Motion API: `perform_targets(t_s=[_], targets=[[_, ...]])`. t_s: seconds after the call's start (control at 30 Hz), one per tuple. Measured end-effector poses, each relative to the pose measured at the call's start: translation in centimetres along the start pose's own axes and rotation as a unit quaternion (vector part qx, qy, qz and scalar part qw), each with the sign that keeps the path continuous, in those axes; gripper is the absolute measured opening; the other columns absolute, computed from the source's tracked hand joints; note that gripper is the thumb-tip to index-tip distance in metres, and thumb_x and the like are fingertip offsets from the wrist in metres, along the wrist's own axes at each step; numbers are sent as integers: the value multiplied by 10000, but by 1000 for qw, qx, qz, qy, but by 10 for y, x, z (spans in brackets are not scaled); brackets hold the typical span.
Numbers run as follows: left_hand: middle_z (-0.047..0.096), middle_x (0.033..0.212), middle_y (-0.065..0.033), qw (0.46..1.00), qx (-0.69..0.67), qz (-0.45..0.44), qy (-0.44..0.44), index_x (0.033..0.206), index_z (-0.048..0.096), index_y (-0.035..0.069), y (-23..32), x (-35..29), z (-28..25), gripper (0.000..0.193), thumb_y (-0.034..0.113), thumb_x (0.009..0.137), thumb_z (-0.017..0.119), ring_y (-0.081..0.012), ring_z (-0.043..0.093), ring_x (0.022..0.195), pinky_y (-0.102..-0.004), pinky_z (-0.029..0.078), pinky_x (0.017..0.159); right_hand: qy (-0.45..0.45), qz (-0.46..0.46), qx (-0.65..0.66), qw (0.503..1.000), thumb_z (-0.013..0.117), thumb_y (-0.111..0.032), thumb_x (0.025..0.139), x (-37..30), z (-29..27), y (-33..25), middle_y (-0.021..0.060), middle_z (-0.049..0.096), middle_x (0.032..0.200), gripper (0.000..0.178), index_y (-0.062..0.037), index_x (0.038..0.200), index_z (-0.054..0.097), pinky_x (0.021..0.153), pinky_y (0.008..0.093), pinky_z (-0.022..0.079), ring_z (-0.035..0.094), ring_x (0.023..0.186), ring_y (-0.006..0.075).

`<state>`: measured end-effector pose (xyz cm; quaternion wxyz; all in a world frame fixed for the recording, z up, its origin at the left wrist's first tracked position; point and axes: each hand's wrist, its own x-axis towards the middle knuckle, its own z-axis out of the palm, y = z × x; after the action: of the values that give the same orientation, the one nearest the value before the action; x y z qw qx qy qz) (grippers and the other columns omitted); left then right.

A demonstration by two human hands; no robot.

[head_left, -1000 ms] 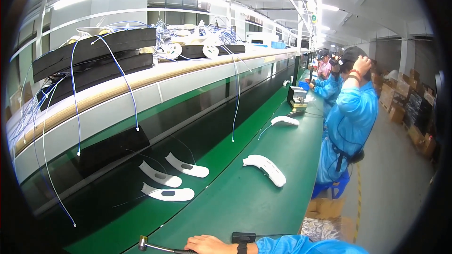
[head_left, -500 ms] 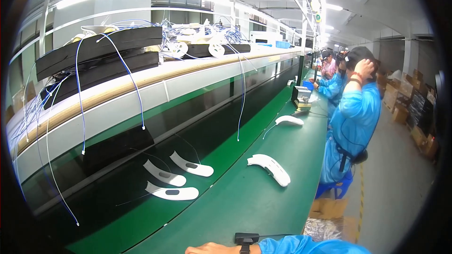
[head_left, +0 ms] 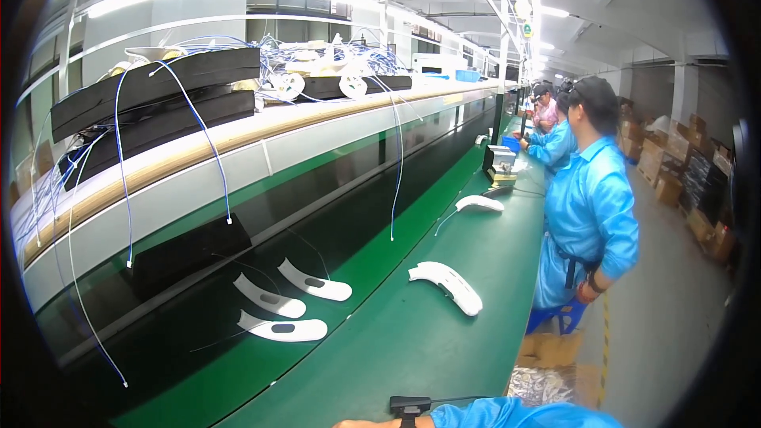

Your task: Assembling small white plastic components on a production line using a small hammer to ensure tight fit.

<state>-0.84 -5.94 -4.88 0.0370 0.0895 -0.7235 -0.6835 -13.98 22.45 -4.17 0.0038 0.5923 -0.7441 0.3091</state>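
At the lower edge, only a strip of my right hand [head_left: 363,424] shows, at the green work surface. Its fingers are cut off, so whether it holds anything is hidden. A small black box [head_left: 409,405] with a cable sits on a dark strap around that wrist, beside a blue sleeve [head_left: 507,412]. My left hand is out of view. Ahead of my right hand lies a curved white plastic shell [head_left: 448,285]. Another white shell [head_left: 479,203] with a thin lead rests farther along. To the left, three curved white pieces with dark ovals [head_left: 284,330] lie close together on the belt.
Blue-and-white cables [head_left: 202,135] hang from the shelf, below black strips [head_left: 158,83]. A metal fixture [head_left: 501,162] stands farther down the bench. A person in blue [head_left: 590,198] sits at the right, others beyond. Below the bench edge is an open cardboard box [head_left: 547,349].
The view has shifted slightly, and less of my right hand shows at the lower edge. The nearest co-worker has lowered the arms from the head; one hand is now near the waist.
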Motion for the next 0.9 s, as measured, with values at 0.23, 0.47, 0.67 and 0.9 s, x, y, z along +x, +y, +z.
perform_targets(t_s=[0.23,0.47,0.67,0.9], targets=[[611,835,-62,1000,-4,-16,18,1128,553,-23,-4,-1,-1,200,72,952,558,-123,556,617,-244,459,549,20,2,1,1000,543,-287,925,-2,4,2,97,519,884,214,-99,1030,542,570,405,456,581,739,287],[611,838,-63,1000,17,-11,16,1093,566,-23,-8,-1,-4,167,62,949,559,-130,563,643,-255,471,582,29,13,-32,999,545,-278,919,-2,3,1,89,503,863,190,-108,1004,546,558,394,445,568,757,268],[633,1047,-122,998,-18,61,15,1243,519,-24,-2,-1,0,313,129,971,543,-178,608,872,-269,514,670,22,38,-59,997,526,-281,916,-2,4,2,81,505,861,177,-118,984,539,538,386,453,576,758,260],[620,1166,-171,993,-67,95,-19,1317,472,-27,1,1,1,405,171,974,556,-244,625,1042,-288,554,654,56,63,-104,991,512,-246,891,-2,5,4,70,515,830,147,-130,977,540,536,376,479,595,724,254]])
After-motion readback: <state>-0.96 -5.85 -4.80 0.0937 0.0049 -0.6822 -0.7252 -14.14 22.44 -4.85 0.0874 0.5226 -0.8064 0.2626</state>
